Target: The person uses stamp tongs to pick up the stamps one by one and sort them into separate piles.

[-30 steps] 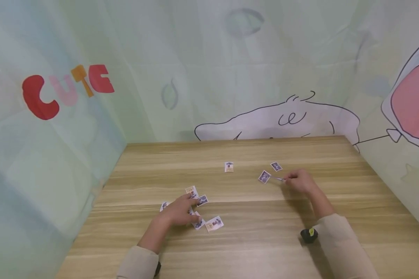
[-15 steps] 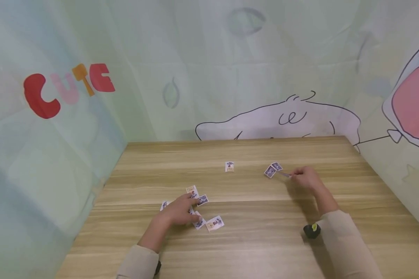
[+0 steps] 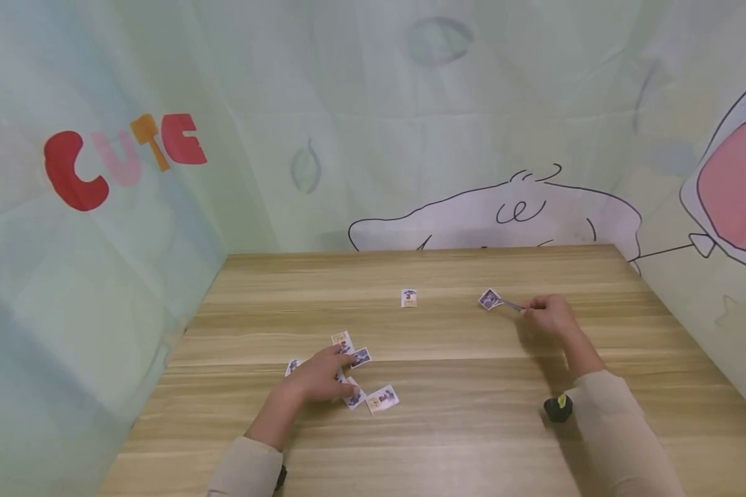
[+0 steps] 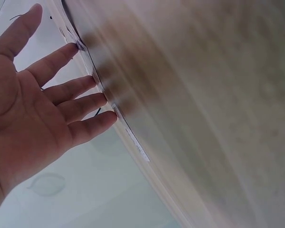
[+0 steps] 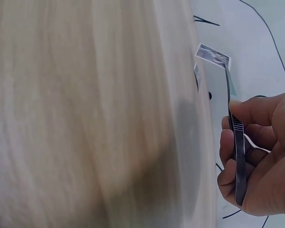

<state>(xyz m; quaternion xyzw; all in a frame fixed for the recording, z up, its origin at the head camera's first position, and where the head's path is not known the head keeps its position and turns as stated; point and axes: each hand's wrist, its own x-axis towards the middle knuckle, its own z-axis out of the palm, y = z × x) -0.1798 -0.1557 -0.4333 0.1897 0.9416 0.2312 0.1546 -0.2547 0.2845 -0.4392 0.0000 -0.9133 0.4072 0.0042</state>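
My right hand (image 3: 552,319) pinches metal tweezers (image 5: 238,142) between thumb and fingers. In the tweezers' tips is a small stamp-like picture with a white border (image 5: 213,54), held off the table in the right wrist view. In the head view it overlaps the similar stamp lying at the back right. My left hand (image 3: 317,375) is spread, fingertips on the table among several small stamps; a stamp (image 3: 360,357) touches its fingertips, another (image 3: 353,397) lies by the thumb, and one (image 3: 342,340) sits just beyond the fingers. The palm hides part of the group.
A single stamp (image 3: 408,298) lies at the back middle of the wooden table (image 3: 447,442). Another (image 3: 382,399) is right of the left thumb, and one (image 3: 293,366) shows left of that hand. A printed curtain (image 3: 273,124) hangs behind the table and along its sides.
My right hand has moved right and slightly away with the tweezers, carrying the stamp from beside the back-right stamp to over it. My left hand has stayed in place.
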